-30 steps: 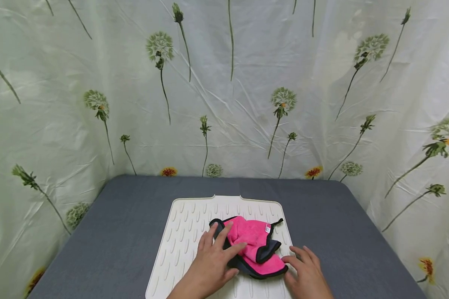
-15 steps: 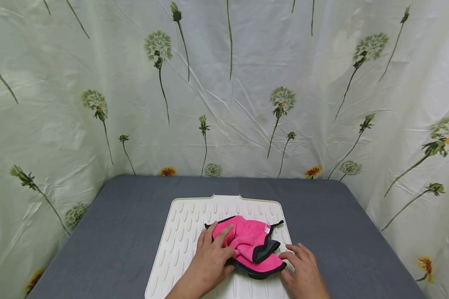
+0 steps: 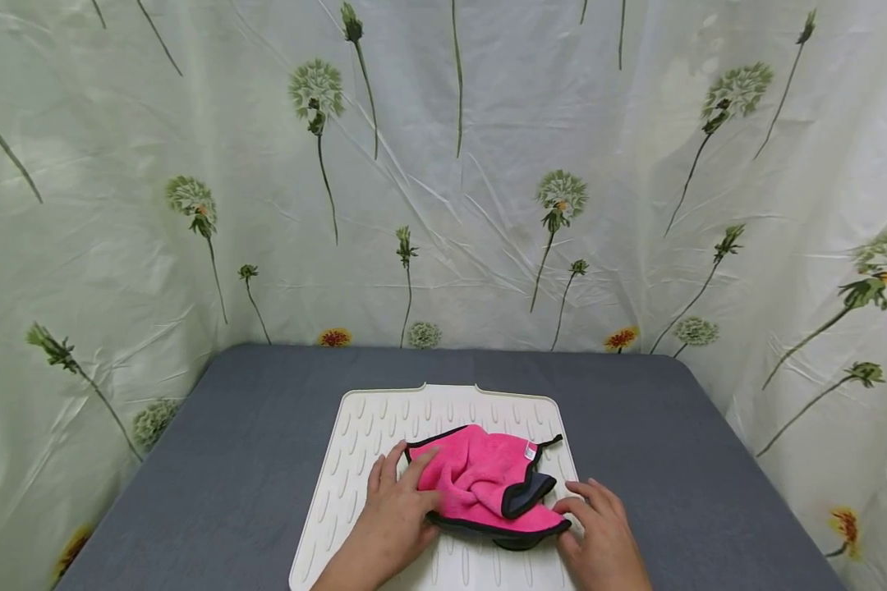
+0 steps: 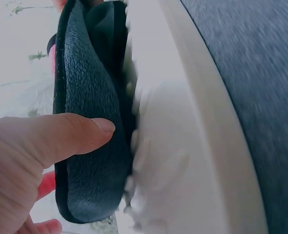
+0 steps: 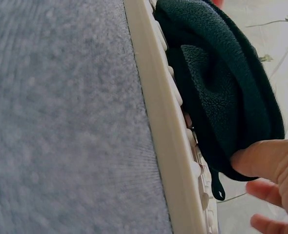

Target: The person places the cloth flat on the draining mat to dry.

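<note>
A crumpled towel, pink on top and dark grey beneath, with black edging, a white label and a small hanging loop, lies on the off-white ridged mat. My left hand holds its left edge. In the left wrist view, the left thumb lies against the towel's dark underside, with other fingers behind it. The near right corner is pinched by my right hand; the right wrist view shows that thumb on the dark side. A grey flap is folded over on the right.
The mat has raised oval bumps and a low rim. It lies on a dark grey padded table. A pale curtain with a dandelion print hangs behind the table and along its sides.
My left hand has moved a little to the left. The towel's left side, earlier folded with grey showing, has spread out pink side up. My right hand has come in to its near right corner.
</note>
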### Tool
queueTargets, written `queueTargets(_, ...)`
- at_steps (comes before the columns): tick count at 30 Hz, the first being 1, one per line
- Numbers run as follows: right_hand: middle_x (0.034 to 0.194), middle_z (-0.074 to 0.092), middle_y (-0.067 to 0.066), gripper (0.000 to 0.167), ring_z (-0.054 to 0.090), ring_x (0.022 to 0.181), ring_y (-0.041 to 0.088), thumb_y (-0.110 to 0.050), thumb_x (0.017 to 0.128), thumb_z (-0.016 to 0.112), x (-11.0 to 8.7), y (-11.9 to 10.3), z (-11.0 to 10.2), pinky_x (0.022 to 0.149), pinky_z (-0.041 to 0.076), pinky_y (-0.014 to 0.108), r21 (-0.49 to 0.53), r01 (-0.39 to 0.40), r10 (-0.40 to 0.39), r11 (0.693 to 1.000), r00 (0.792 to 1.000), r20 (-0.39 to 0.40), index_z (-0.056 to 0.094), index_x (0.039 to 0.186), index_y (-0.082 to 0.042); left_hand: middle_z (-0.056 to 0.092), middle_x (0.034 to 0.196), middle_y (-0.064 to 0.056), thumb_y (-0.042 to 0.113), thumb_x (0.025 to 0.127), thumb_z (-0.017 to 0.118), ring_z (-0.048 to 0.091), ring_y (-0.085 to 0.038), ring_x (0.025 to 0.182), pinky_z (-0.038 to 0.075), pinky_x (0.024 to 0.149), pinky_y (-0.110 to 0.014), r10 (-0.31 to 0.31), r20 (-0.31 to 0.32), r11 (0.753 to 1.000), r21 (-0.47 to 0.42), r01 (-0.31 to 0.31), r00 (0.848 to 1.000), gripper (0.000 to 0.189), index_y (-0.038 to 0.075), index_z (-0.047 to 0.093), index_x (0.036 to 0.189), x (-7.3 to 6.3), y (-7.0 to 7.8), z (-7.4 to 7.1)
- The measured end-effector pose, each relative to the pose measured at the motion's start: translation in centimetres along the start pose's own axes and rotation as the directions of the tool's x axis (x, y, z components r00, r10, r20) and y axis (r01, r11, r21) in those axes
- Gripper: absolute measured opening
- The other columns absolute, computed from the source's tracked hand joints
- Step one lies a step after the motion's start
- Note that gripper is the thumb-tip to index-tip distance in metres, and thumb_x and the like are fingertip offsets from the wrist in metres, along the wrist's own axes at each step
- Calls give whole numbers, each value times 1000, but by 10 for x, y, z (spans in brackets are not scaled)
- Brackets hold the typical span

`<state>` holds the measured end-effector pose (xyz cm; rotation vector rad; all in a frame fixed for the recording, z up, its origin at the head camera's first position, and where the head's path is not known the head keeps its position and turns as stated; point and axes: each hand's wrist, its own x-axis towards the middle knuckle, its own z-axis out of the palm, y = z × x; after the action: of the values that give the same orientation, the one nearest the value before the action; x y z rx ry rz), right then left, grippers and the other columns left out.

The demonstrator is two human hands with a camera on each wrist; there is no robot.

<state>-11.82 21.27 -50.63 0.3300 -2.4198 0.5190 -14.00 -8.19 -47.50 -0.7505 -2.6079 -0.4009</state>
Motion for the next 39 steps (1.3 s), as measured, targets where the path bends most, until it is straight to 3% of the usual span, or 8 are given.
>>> queueTargets(7, 105, 73, 8, 49, 62, 112, 40, 11, 47, 90, 6, -6, -6, 94, 40, 45, 9, -35, 36, 999, 996, -81, 68, 77, -21, 59, 142, -9, 15, 60, 89, 44, -51, 134, 42, 99, -71, -57, -23, 998, 16, 57, 998, 24, 26, 70, 69, -7, -12, -7)
queueTargets(11, 108, 73, 7, 48, 59, 116, 38, 11, 49, 91, 9, -10, -12, 95, 42, 45, 14, -77, 77, 997, 993, -92, 70, 77, -21, 61, 139, -8, 19, 59, 91, 46, -50, 132, 43, 98, -70, -61, -79, 997, 41, 64, 995, 24, 25, 70, 69, -10, -18, -10)
queueTargets(14, 107, 73, 9, 46, 58, 117, 39, 11, 49, 89, 11, -10, -15, 109, 37, 29, 31, -63, 66, 998, 992, -111, 71, 77, -19, 63, 137, -8, 19, 59, 91, 47, -49, 130, 43, 98, -69, -56, -123, 997, 49, 62, 991, 23, 26, 70, 68, -11, -23, -13)
queueTargets(18, 105, 72, 11, 44, 57, 117, 40, 13, 48, 86, 14, -11, -19, 112, 12, 4, 47, -42, 49, 998, 989, -138, 71, 76, -17, 63, 137, -7, 19, 59, 89, 46, -48, 130, 41, 97, -67, -59, -148, 996, 52, 67, 987, 23, 29, 70, 68, -13, -28, -17)
queueTargets(23, 104, 72, 13, 43, 56, 117, 40, 14, 47, 86, 18, -11, -24, 114, 11, 6, 54, -25, 34, 998, 985, -167, 71, 76, -14, 64, 137, -7, 20, 59, 90, 46, -47, 130, 40, 96, -67, -64, -169, 996, 45, 72, 984, 27, 32, 67, 67, -15, -34, -24)
queueTargets(30, 105, 72, 14, 39, 55, 118, 39, 15, 51, 80, 22, -9, -33, 120, 18, 12, 102, 64, -37, 993, 967, -252, 73, 79, -11, 64, 137, -8, 15, 56, 90, 46, -47, 128, 40, 94, -71, -55, -238, 998, 30, 64, 970, 34, 33, 63, 66, -20, -41, -35)
queueTargets(35, 106, 71, 15, 26, 51, 134, 15, 4, 61, 71, 24, -7, -37, 120, 23, 16, 164, 114, -61, 980, 953, -296, 74, 81, -12, 65, 136, -11, 13, 57, 89, 48, -50, 126, 39, 93, -71, -61, -275, 998, 12, 67, 960, 32, 32, 65, 66, -23, -45, -42)
queueTargets(39, 107, 70, 16, 13, 44, 141, 6, -12, 77, 63, 25, -6, -39, 121, 25, 18, 196, 142, -75, 970, 946, -316, 75, 82, -12, 66, 135, -12, 11, 57, 88, 49, -51, 125, 38, 92, -71, -57, -302, 998, 1, 60, 952, 33, 31, 63, 66, -26, -48, -45)
